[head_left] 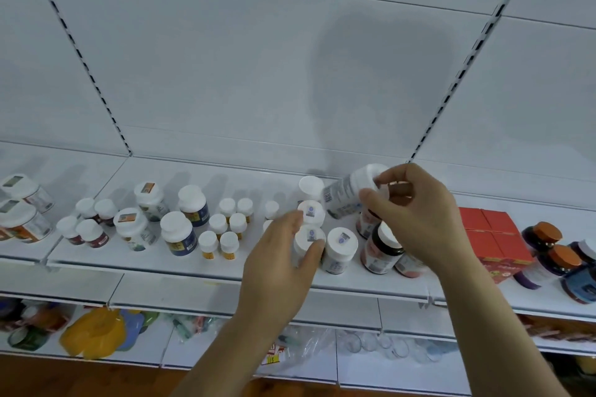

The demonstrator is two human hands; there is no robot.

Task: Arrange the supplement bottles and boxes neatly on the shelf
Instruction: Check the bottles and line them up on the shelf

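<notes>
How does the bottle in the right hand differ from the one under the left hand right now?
The bottle in the right hand is lifted off the shelf and tilted on its side; the bottle under the left hand stands upright on the shelf. The right hand pinches its bottle near the cap; the left hand wraps its bottle's side. The standing bottle's cap shows a small sticker; the tilted one's cap is mostly hidden. Both are white with white caps.
</notes>
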